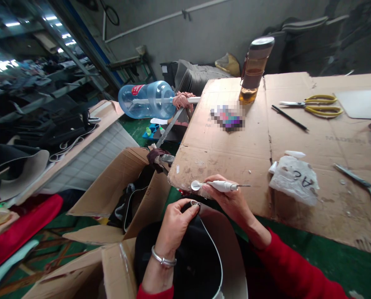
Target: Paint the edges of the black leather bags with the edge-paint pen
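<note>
In my right hand [232,205] is a white pen-like tool [221,185], held level just over the table's near corner. A thin metal rod points right from it, and a round white piece [195,185] shows at its left end. Below it, my left hand [177,224], with a silver bangle at the wrist, pinches the top edge of a black fabric piece [191,253]. White cord or piping [214,247] runs down that edge from a small loop at my fingertips. The fabric's grey inner side [232,245] faces right. Tool and fabric are apart.
On the cardboard-covered table [222,153] are a drink bottle [255,70], yellow-handled scissors [324,106], a black pencil [289,118], a plastic bag [294,178] and dark scissors [364,185]. Open cardboard boxes [110,187] stand left. Another person's hand [1,226] holds a small bottle.
</note>
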Available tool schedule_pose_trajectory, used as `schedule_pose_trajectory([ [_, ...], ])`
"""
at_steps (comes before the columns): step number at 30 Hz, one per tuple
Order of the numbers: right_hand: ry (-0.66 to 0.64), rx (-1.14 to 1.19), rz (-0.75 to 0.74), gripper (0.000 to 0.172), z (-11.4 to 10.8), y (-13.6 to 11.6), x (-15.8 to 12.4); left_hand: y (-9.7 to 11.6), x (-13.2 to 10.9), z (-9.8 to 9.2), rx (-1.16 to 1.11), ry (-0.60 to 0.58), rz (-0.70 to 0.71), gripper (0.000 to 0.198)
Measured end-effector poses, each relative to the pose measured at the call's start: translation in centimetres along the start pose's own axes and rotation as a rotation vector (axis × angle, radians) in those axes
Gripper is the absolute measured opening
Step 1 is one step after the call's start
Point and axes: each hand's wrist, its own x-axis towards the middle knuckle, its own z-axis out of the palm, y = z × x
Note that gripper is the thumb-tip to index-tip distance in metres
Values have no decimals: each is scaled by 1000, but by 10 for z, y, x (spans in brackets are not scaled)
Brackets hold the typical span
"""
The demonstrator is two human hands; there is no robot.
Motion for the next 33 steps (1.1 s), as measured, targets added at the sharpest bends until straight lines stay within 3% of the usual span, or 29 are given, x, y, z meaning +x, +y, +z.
schedule_pose_trajectory([
  [11, -48, -139, -93, 19, 2, 3, 0, 2, 4, -9, -224, 45, -65, 26],
  [20, -25, -184, -66, 23, 2, 2, -2, -6, 9, -15, -289, -21, -92, 26],
  [25, 72, -1, -13, 27, 1, 2, -1, -7, 10, -18, -285, -37, -120, 28],
  [30, -71, 307, 99, 30, -7, 2, 0, -4, 8, -18, -299, -74, -155, 31],
  [33, -108, 317, 82, 32, -9, 3, 0, -1, 6, -16, -313, -81, -162, 31],
])
